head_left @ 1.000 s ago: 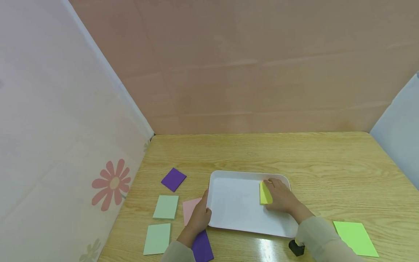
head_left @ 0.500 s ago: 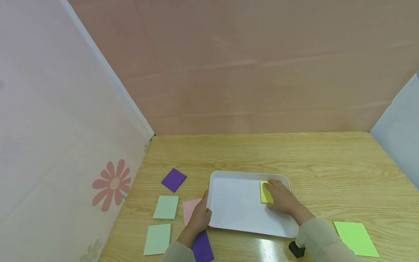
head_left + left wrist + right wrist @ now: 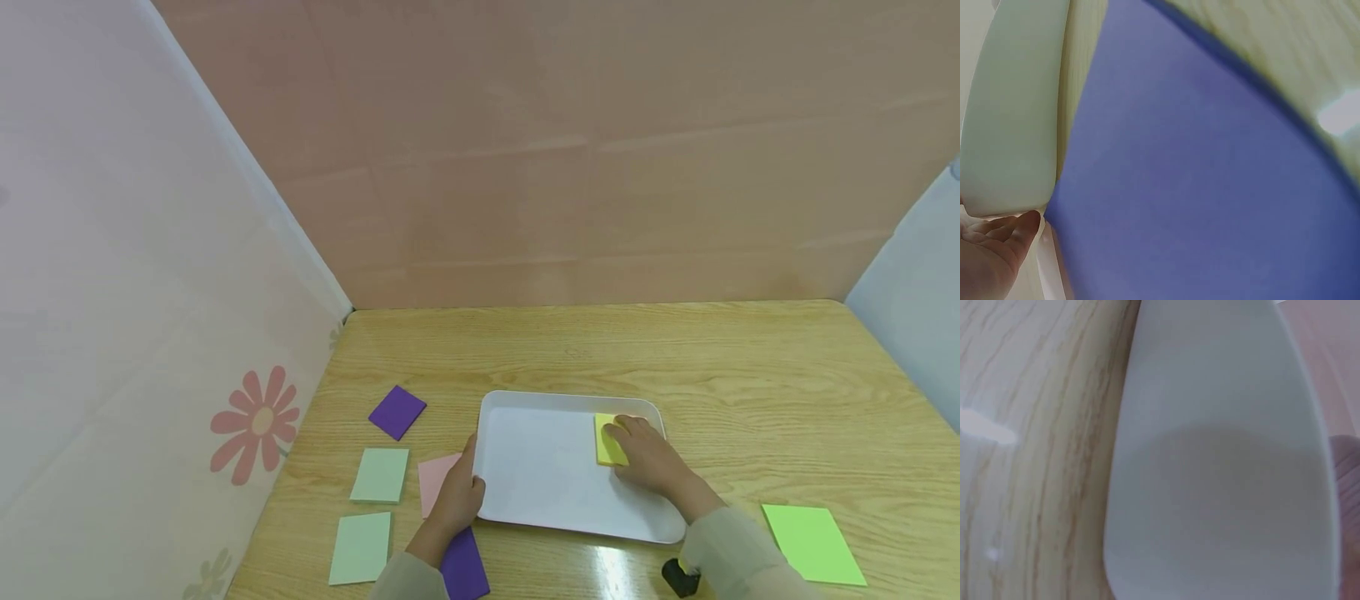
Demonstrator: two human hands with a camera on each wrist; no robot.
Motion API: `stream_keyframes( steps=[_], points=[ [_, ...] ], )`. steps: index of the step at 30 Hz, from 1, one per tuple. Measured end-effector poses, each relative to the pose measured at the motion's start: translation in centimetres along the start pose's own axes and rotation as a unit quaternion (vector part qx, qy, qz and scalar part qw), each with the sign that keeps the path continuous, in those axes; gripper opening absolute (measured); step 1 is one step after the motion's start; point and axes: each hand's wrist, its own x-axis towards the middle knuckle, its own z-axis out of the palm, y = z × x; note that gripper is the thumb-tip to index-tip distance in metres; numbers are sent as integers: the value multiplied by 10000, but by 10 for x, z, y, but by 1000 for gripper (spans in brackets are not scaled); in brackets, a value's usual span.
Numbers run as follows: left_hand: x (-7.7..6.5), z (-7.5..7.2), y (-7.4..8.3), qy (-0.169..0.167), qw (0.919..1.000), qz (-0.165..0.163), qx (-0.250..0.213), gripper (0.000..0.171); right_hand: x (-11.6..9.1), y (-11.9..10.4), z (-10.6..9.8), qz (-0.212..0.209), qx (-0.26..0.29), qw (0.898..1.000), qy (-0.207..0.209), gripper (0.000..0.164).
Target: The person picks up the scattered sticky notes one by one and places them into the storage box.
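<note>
A yellow sticky note pad (image 3: 609, 440) lies in the right half of a white tray (image 3: 536, 467), partly covered by my right hand (image 3: 651, 458), whose thumb and fingers grip it from the right. My left hand (image 3: 455, 498) rests along the tray's left edge with fingers mostly straight. In the left wrist view, fingertips of the left hand (image 3: 997, 250) touch the end of the tray wall (image 3: 1013, 106). The right wrist view is mostly filled by the tray's outer wall (image 3: 1222, 462); only a sliver of the right hand (image 3: 1347, 487) shows past the rim.
Left of the tray lie a purple square pad (image 3: 397, 412), two pale green pads (image 3: 381, 475), a pink pad (image 3: 433, 475) and a purple pad (image 3: 465, 567) under the left wrist. A lime green pad (image 3: 813, 543) lies right; a small black object (image 3: 680, 577) is near the right sleeve.
The right hand has shifted slightly rightward on the yellow pad, so a little more of the pad shows. The left hand and the tray have stayed in place.
</note>
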Motion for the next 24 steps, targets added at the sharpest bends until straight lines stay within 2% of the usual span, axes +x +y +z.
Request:
stream_keyframes(
  steps=[6,12,24],
  points=[
    [2,1,-1,61,10000,-36,-30,69,-3,-2,-2,-93,-27,9999,124,42],
    [2,1,0,58,9999,-45,-72,69,-8,3,-1,89,12,9996,263,42],
    [1,0,2,12,9998,-214,15,67,-20,7,-12,296,203,9934,1091,44]
  ],
)
